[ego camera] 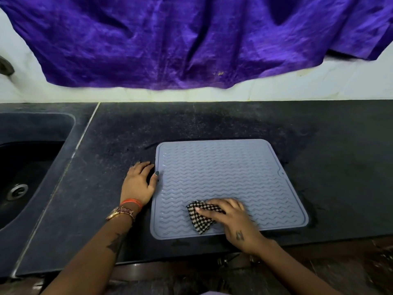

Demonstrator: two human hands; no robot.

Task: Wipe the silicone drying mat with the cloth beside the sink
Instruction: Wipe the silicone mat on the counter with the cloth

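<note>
Right hand at lower centre-right of frame lies on the checkered cloth, fingers fairly straight and pressing it flat onto the near part of the grey silicone drying mat; thumb runs along the cloth top, so more a press than a grip. Cloth is bunched and covers only a small patch of the near-left mat area. Left hand at centre-left lies on the black countertop with loosely spread fingers, holding nothing, thumb tip touching the mat's left edge, likely pinning it. To do this well: keep that edge pinned so the mat doesn't slide, spread the cloth wider under the palm, wipe along the wavy ridges rather than across so grooves get cleaned, work in overlapping strokes toward the far edge and right corner. Most of mat looks not yet covered. Sink is at left; purple fabric hangs along the wall at top.
</note>
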